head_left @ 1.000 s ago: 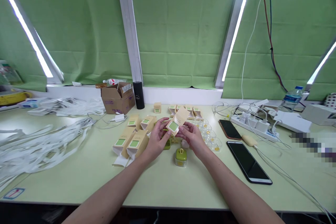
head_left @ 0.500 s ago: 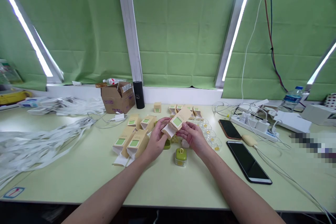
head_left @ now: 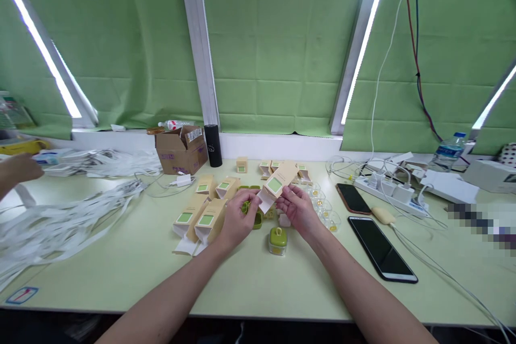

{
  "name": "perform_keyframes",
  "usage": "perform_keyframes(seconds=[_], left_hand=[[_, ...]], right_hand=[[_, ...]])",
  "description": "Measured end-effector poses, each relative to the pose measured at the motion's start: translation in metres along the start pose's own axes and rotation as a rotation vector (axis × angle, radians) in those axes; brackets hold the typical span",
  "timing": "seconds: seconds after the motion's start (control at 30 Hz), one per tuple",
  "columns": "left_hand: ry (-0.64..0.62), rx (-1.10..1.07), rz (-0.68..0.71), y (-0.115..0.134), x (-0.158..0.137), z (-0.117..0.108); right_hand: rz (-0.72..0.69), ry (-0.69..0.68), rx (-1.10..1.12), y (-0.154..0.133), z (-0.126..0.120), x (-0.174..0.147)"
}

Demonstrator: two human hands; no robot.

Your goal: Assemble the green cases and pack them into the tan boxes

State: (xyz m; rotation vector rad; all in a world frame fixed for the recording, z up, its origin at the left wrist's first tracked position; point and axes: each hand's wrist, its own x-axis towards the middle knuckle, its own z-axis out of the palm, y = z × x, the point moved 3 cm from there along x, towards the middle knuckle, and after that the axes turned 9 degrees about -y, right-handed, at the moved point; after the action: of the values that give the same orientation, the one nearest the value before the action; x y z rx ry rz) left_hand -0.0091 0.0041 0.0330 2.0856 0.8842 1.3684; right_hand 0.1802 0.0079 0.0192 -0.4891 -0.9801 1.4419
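A small tan carton (head_left: 285, 174) with a green label is tilted in the air, its white end flap hanging down on the left. My right hand (head_left: 299, 209) grips the carton's lower right side. The thumb and fingers of my left hand (head_left: 241, 216) pinch the edge of the carton's flap. Below them on the table stands a small clear container with a green lid (head_left: 278, 241) and a loop on top. Green lids (head_left: 257, 221) lie partly hidden behind my left hand. Clear containers (head_left: 322, 205) sit in rows beyond my right hand.
Several tan cartons (head_left: 212, 219) with open flaps lie to the left, more at the back. Two phones (head_left: 382, 250) and a power strip (head_left: 391, 196) with cables are on the right. White straps (head_left: 80, 220) spread at the left, where another person's hand (head_left: 20, 167) reaches in.
My left hand has shifted slightly left and down, from the carton's body to its flap. The carton has moved a little right. Another person's hand has appeared at the left edge.
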Motion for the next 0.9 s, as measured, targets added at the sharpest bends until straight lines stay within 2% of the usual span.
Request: perform_keyframes(seconds=[0.3, 0.67, 0.9], left_hand=[[0.105, 0.045, -0.028, 0.0010, -0.0012, 0.0042], [0.116, 0.060, 0.066, 0.0031, -0.0005, 0.0035], [0.098, 0.132, 0.021, 0.0048, -0.0002, 0.0052]], right_hand=[[-0.007, 0.001, -0.105, 0.0024, 0.0078, -0.0027], [0.006, 0.017, -0.147, 0.0063, 0.0038, 0.0023], [0.041, -0.057, -0.184, 0.0077, 0.0061, -0.0001]])
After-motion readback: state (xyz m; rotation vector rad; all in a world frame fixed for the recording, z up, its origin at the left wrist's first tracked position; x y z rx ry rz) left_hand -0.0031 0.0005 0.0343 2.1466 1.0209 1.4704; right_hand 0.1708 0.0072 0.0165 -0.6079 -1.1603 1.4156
